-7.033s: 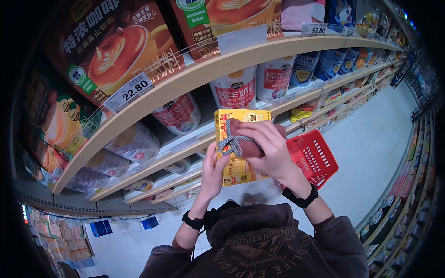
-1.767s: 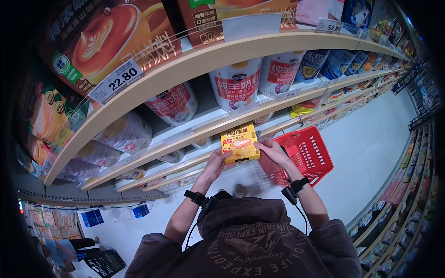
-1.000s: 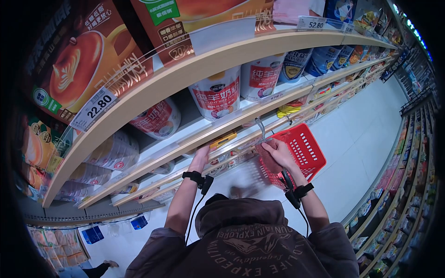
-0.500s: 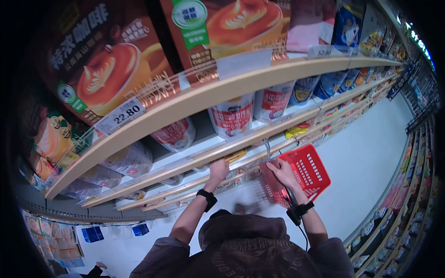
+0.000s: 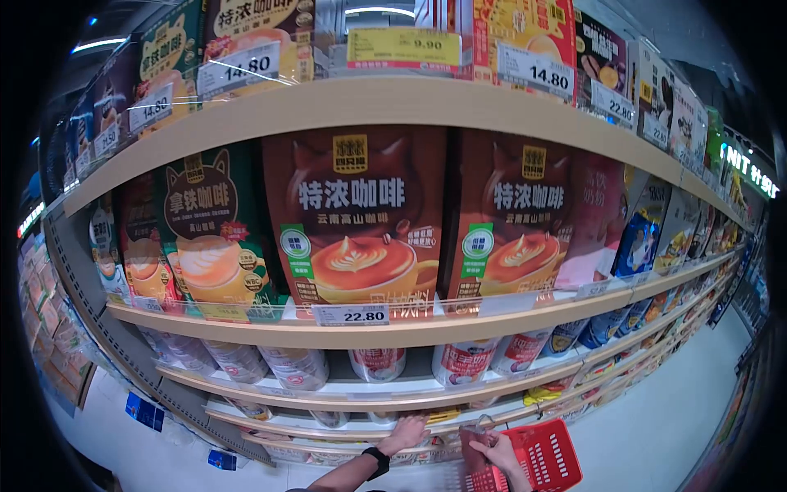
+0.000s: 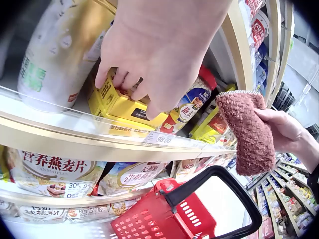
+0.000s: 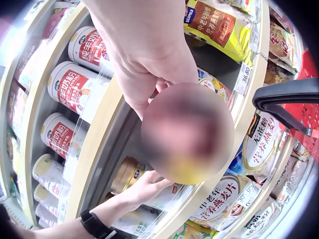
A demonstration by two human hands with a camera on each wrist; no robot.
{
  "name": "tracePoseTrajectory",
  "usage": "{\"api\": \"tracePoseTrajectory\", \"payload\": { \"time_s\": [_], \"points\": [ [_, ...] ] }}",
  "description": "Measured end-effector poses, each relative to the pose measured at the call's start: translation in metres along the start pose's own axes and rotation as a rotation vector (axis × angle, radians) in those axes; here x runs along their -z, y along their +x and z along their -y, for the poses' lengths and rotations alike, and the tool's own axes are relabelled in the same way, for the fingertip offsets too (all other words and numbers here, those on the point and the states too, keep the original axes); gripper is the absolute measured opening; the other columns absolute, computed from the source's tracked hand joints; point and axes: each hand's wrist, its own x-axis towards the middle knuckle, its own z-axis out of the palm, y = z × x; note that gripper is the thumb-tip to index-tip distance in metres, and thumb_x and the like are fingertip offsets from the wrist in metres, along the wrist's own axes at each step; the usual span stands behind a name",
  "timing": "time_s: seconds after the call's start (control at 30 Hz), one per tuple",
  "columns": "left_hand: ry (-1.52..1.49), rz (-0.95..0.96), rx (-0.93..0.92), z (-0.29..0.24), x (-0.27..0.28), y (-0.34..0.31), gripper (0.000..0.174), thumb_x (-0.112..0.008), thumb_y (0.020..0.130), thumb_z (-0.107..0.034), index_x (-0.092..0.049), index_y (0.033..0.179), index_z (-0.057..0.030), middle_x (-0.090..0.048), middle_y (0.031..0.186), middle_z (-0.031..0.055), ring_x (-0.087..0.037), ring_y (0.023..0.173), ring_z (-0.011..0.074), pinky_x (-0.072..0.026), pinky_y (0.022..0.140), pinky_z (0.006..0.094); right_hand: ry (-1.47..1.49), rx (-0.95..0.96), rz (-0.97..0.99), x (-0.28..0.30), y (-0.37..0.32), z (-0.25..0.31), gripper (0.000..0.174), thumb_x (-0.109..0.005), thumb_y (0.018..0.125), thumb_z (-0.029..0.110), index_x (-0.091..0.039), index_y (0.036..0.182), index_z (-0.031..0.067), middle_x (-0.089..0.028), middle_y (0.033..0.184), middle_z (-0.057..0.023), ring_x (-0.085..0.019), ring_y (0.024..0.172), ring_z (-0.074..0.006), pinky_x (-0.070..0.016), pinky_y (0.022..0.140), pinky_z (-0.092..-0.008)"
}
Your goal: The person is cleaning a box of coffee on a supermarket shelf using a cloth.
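On a low shelf, my left hand [image 6: 154, 55] reaches over a yellow coffee box [image 6: 130, 108], fingers and thumb gripping its top edges. Another yellow box [image 6: 107, 119] lies directly beneath it. In the head view the left hand [image 5: 406, 435] shows at the shelf front, beside a sliver of yellow box [image 5: 443, 415]. To its right my right hand [image 6: 283, 130] pinches a folded reddish-brown cloth [image 6: 244, 134] with a grey cord edging, hanging in front of the shelves. A round blur in the right wrist view hides what lies just below the right hand [image 7: 149, 74].
A red shopping basket [image 6: 159, 216] with a black handle [image 6: 249, 199] stands below the right hand. Left of the yellow boxes is a white-and-gold can [image 6: 62, 55]; oatmeal bags [image 6: 184, 107] are on the right. Large coffee boxes [image 5: 361, 221] fill a shelf above. A price rail [image 6: 149, 137] edges the shelf.
Earlier both hands held the coffee box, with the cloth against it. The left hand then set it onto the shelf, while the right drew away with the cloth. The head view has tilted up.
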Motion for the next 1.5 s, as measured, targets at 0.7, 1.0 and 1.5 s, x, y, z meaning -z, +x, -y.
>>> {"api": "tracePoseTrajectory", "payload": {
  "time_s": [0.7,1.0,1.5],
  "points": [
    [-0.061,-0.011,-0.105,0.018,-0.011,-0.050,0.052,-0.049,0.091,-0.036,-0.047,0.131,-0.0021,-0.036,0.145,0.0192,-0.052,0.117,0.0368,-0.0423,0.100,0.0440,-0.408,0.241,0.017,-0.050,-0.011,0.044,0.043,-0.071,0.081,0.028,-0.065,0.115,0.0037,-0.070,0.098,-0.0148,-0.065,0.086,-0.0182,-0.0514,0.077,-0.0310],
    [-0.097,-0.265,-0.143,0.049,-0.044,-0.058,0.034,-0.055,0.088,-0.023,-0.056,0.112,0.0002,-0.060,0.105,0.0268,-0.058,0.096,0.0423,-0.0477,0.083,0.0466,-0.690,0.345,-0.202,-0.008,0.030,-0.061,0.039,-0.071,0.079,0.027,-0.066,0.109,0.0023,-0.069,0.095,-0.0140,-0.066,0.083,-0.0219,-0.0523,0.075,-0.0326],
    [-0.009,-0.064,-0.075,0.060,-0.049,-0.047,0.055,-0.048,0.089,-0.030,-0.041,0.137,-0.0061,-0.044,0.140,0.0181,-0.048,0.123,0.0333,-0.0377,0.105,0.0436,-0.395,0.080,-0.316,0.027,-0.008,-0.106,0.033,-0.070,0.081,0.015,-0.063,0.110,0.0014,-0.067,0.098,-0.0092,-0.062,0.089,-0.0151,-0.0519,0.075,-0.0297]
  ]
}}
